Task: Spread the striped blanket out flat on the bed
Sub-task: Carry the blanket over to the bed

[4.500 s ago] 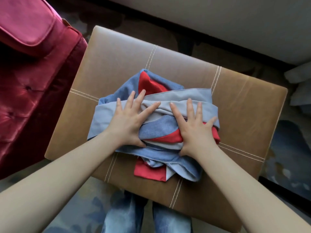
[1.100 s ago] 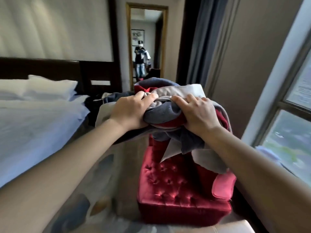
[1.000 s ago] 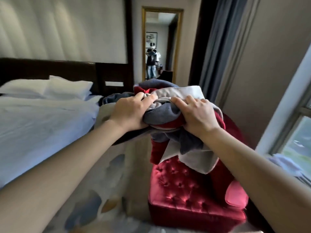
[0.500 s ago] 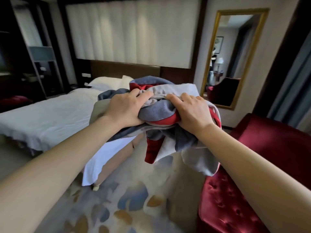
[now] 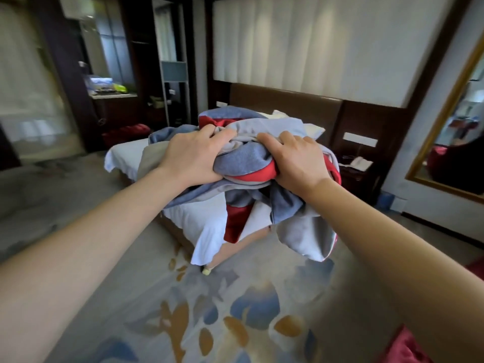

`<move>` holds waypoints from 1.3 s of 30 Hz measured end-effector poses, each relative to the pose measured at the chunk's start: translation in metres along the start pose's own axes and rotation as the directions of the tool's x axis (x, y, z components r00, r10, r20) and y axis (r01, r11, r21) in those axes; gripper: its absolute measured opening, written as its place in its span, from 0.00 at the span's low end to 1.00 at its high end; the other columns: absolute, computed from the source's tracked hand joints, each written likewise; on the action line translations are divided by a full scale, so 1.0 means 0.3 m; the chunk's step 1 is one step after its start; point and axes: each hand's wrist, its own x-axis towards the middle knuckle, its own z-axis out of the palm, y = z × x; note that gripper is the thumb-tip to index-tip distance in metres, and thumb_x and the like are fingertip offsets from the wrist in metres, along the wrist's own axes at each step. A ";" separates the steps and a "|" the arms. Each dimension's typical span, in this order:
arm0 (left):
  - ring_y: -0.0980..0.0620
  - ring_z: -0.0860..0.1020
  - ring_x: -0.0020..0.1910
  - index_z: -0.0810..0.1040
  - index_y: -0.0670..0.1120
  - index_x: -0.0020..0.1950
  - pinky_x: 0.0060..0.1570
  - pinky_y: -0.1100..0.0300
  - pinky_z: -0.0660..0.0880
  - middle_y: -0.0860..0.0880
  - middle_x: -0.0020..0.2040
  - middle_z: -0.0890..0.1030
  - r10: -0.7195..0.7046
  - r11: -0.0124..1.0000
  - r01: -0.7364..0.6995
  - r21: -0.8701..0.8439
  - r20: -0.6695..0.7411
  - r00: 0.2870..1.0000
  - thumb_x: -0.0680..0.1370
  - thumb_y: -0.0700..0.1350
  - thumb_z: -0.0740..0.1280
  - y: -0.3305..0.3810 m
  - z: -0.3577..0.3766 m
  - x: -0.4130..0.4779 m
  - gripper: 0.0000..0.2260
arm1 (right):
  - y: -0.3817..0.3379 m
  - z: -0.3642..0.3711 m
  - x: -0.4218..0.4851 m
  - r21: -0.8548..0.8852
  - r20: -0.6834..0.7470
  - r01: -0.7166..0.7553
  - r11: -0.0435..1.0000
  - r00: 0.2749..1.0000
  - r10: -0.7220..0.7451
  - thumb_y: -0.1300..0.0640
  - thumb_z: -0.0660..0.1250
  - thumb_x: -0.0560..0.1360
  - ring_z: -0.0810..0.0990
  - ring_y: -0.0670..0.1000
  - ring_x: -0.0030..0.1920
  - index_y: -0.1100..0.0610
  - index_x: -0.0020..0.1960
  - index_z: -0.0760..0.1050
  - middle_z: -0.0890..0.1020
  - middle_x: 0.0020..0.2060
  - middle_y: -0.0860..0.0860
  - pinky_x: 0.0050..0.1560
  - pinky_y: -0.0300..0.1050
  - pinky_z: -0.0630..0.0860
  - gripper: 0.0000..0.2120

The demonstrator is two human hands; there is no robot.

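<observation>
A person holds the striped blanket (image 5: pixel 243 163), bunched into a red, blue and grey bundle, in the air above the patterned carpet (image 5: pixel 235 310), in front of the foot corner of the white-sheeted bed (image 5: pixel 207 226). The left grip (image 5: pixel 192 155) clutches the bundle's left side and the right grip (image 5: pixel 296 161) its right, fingers curled into the cloth. Loose folds hang below.

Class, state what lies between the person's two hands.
A bunched fold of the blanket, blue over red, fills the gap; the left hand and right hand both grip it. The head view shows this.
</observation>
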 end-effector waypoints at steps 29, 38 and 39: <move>0.41 0.79 0.40 0.70 0.49 0.66 0.26 0.57 0.67 0.45 0.49 0.77 -0.225 0.936 0.176 0.306 0.133 0.965 0.66 0.57 0.71 -0.916 0.336 0.041 0.30 | -0.443 0.605 0.925 0.238 -0.156 0.232 0.943 0.967 -0.199 0.56 0.66 0.69 0.78 0.61 0.41 0.51 0.67 0.68 0.77 0.43 0.57 0.41 0.50 0.69 0.26; 0.41 0.79 0.40 0.69 0.49 0.66 0.27 0.57 0.69 0.45 0.49 0.77 -0.248 0.926 0.185 0.328 0.161 0.955 0.66 0.57 0.71 -1.194 0.490 0.077 0.31 | -0.566 0.788 1.185 0.243 -0.144 0.245 0.938 0.966 -0.215 0.55 0.67 0.70 0.78 0.61 0.44 0.50 0.69 0.66 0.77 0.46 0.57 0.43 0.51 0.69 0.28; 0.42 0.79 0.39 0.69 0.49 0.66 0.26 0.58 0.68 0.45 0.48 0.77 -0.251 0.923 0.187 0.336 0.158 0.955 0.66 0.57 0.72 -1.222 0.510 0.083 0.31 | -0.577 0.812 1.212 0.244 -0.143 0.246 0.938 0.966 -0.216 0.55 0.67 0.70 0.78 0.61 0.44 0.50 0.69 0.66 0.77 0.46 0.56 0.44 0.51 0.69 0.28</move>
